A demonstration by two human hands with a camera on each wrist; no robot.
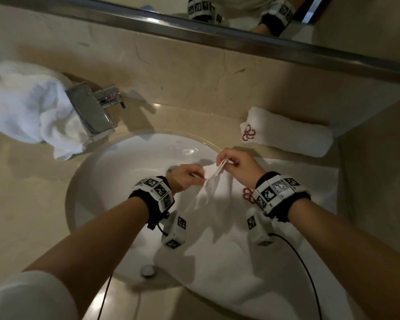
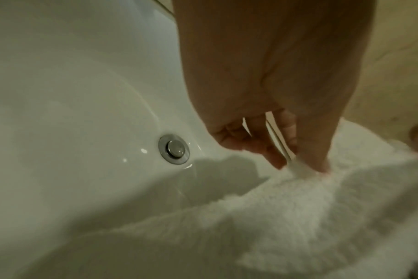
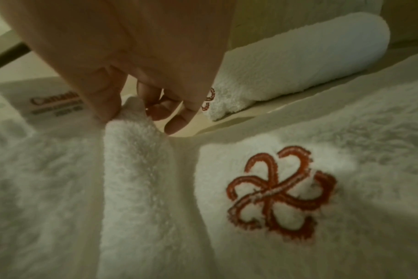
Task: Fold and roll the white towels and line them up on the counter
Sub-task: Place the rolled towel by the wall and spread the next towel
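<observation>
A white towel [image 1: 252, 250] with a red flower emblem [image 3: 279, 188] lies spread over the sink's right side and the counter. My left hand [image 1: 189, 174] pinches a raised edge of this towel [image 2: 303, 169] between thumb and fingers. My right hand [image 1: 236, 162] pinches the same lifted corner [image 3: 129, 107] a little farther back. A rolled white towel [image 1: 286, 132] with the same emblem lies on the counter behind my right hand. A crumpled white towel [image 1: 30, 112] sits heaped at the back left beside the tap.
The white basin [image 1: 116, 172] has a metal drain plug [image 2: 174, 149]. A chrome tap [image 1: 90, 109] stands at its back left. A mirror's metal frame [image 1: 217, 35] runs along the wall. The beige counter [image 1: 21, 204] extends left. A small printed card [image 3: 43, 102] shows near the towel.
</observation>
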